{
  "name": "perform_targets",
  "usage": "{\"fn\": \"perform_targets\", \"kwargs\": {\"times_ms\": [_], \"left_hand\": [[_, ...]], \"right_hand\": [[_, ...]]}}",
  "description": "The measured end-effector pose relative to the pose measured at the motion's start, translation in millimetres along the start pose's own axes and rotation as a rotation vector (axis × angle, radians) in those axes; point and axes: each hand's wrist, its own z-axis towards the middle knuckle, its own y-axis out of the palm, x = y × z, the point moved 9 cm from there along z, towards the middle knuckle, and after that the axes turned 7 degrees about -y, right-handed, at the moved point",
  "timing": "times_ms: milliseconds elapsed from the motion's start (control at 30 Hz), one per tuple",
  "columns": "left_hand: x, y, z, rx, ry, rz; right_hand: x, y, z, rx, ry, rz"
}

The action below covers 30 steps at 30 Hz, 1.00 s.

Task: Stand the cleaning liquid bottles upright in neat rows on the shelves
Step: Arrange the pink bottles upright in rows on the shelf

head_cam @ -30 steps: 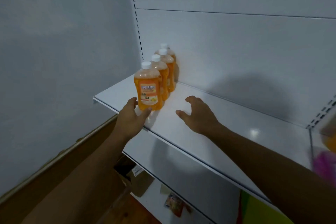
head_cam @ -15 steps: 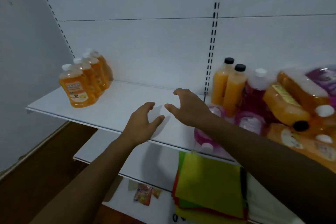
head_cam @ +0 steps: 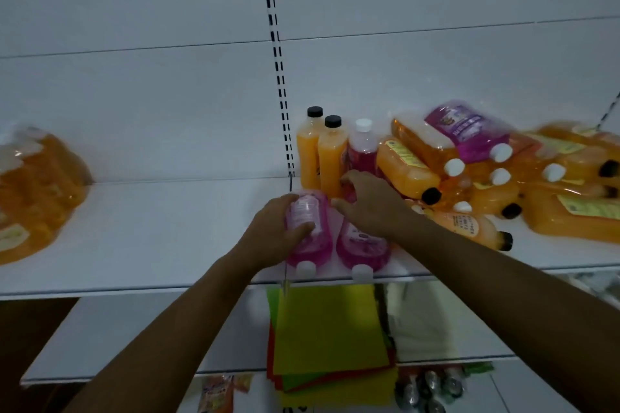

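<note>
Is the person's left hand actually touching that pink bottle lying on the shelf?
Touching. The head view shows the left hand wrapped around the left pink bottle, its thumb pressed across the front.

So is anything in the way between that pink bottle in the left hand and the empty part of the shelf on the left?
Nothing visible. The left hand grips the lying pink bottle, and the white shelf beside it is bare as far as the orange bottles at the far left.

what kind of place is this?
Probably a small shop being stocked: white metal shelf on a slotted upright, a heap of orange bottles, and the left hand gripping a pink bottle.
</note>
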Motion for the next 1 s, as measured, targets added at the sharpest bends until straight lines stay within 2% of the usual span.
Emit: {"fn": "perform_targets", "kwargs": {"times_ms": [133, 367, 600, 733, 900, 1000], "left_hand": [[3.5, 10.1, 4.0, -0.01, 0.034, 0.002], [-12.7, 14.8, 5.4, -0.037, 0.017, 0.002], [-28.6, 14.8, 8.8, -0.046, -0.091, -0.138], [-40.7, 13.5, 7.6, -0.047, -0.184, -0.324], [-54.6, 12.0, -5.1, -0.032, -0.419, -0.865], [-52.9, 4.8, -12.5, -0.045, -0.506, -1.087]], "right_hand": [[6.4, 12.0, -4.8, -0.05, -0.012, -0.035], [-16.0, 43.5, -2.3, -0.149, -0.14, -0.145], [-22.6, 55.3, -0.4, -0.219, -0.156, -0.091], [-19.5, 60.6, 2.9, -0.277, -0.171, -0.017], [-30.0, 62.1, 2.4, -0.369, -0.268, 0.043], [-41.9, 55.5, 5.5, -0.281, -0.332, 0.043]]}}
